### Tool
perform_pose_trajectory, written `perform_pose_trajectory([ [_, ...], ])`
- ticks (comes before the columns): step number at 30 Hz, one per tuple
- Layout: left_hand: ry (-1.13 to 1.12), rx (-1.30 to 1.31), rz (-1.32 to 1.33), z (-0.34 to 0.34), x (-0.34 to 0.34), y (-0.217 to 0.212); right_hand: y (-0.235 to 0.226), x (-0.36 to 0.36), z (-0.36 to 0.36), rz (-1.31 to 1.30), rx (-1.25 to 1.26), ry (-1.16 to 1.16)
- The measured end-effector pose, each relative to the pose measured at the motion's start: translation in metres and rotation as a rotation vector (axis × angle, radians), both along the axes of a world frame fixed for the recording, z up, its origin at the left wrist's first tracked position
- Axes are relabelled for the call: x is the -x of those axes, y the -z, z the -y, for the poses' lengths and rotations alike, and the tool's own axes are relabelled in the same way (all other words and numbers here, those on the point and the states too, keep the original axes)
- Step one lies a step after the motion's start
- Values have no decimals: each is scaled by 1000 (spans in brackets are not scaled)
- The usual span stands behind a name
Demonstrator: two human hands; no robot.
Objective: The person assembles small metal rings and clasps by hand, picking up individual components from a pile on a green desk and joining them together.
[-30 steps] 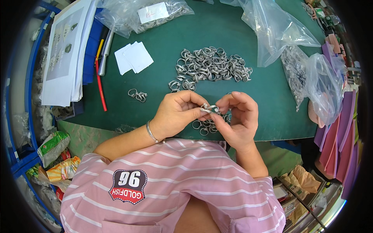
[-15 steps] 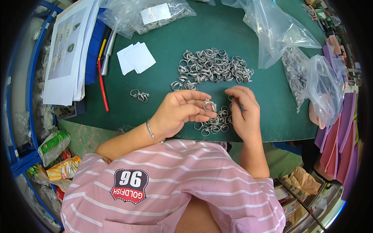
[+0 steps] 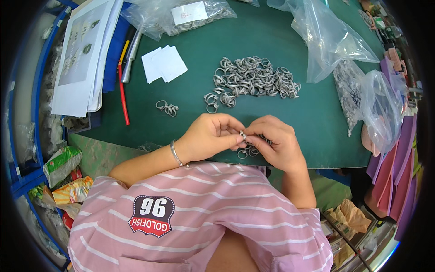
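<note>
My left hand [image 3: 214,134] and my right hand [image 3: 275,141] meet in front of my chest. Both pinch a small grey metal ring [image 3: 244,135] between their fingertips; much of it is covered by the fingers. Beneath and behind my right fingers lies a small pile of rings [image 3: 251,151] near the table's front edge, partly hidden. Farther back on the green table [image 3: 195,95] is a large heap of similar grey rings [image 3: 256,77]. A few more rings [image 3: 167,108] lie apart on the left.
White paper slips [image 3: 164,64] lie back left, beside a metal ring stick [image 3: 132,56] and a red-and-yellow rod [image 3: 123,86]. A bag of rings [image 3: 190,18] sits at the back. Clear plastic bags [image 3: 333,41] cover the right side. Printed sheets [image 3: 84,59] stand at far left.
My right hand has moved left to meet my left hand, and its fingertips now grip the ring too. The ring was held by my left hand alone before.
</note>
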State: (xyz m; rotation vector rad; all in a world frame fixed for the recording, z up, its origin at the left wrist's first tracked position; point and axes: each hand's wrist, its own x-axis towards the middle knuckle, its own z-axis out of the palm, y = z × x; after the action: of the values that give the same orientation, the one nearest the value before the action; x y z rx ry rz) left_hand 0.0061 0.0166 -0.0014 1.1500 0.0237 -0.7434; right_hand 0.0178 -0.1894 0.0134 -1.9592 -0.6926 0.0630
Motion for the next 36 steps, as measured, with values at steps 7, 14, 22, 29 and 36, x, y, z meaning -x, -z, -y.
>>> perform_pose_trajectory([
  [7, 126, -513, 611, -12, 8, 0, 7, -22, -31, 244, 230, 104],
  [14, -267, -805, 944, -11, -21, 3, 17, -33, -40, 232, 210, 197],
  [22, -111, -924, 1131, -8, -36, 8, 15, -27, -25, -20, 82, 344],
  [29, -155, -865, 1180, -2, -33, 3, 11, -30, -11, -128, 123, 345],
  [36, -18, -1022, 1214, 1, -34, 12, 11, -32, -1, -449, 49, 451],
])
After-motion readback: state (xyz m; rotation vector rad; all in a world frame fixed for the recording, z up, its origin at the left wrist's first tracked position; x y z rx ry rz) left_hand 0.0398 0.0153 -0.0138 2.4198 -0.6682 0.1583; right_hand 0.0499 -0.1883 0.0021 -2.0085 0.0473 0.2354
